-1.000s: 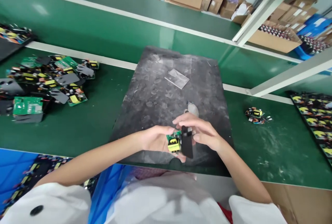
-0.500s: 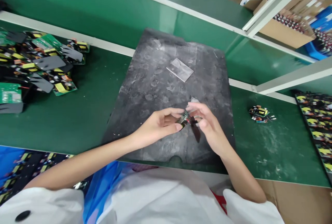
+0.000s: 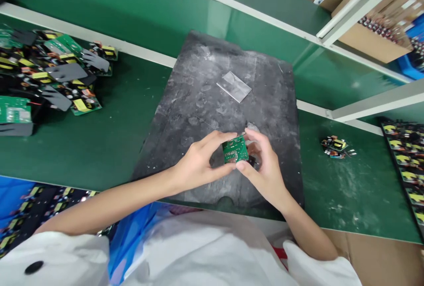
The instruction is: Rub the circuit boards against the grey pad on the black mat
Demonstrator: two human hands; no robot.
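Observation:
Between my two hands is a small green circuit board [image 3: 235,149], its soldered underside turned up toward me. My left hand [image 3: 207,155] grips its left side, fingers along the far edge and thumb at the near edge. On the right side my right hand [image 3: 263,162] holds it too, with the thumb at the near right corner and a finger at the far corner. A dark part shows beneath the board by the right palm; its shape is mostly hidden. Below lies a worn black mat [image 3: 185,144], and farther back on it rests a clear flat plate [image 3: 234,86].
A heap of circuit boards with grey sheets [image 3: 66,74] lies at the left on the green bench [image 3: 115,140]. To the right sit a couple of stacked boards [image 3: 336,146] and a black tray of boards [image 3: 402,166]. A white frame post [image 3: 374,100] slants above the right side.
The circuit board has been turned from edge-on so its green soldered face now shows upward. My right fingers have closed in on it. The view has shifted slightly.

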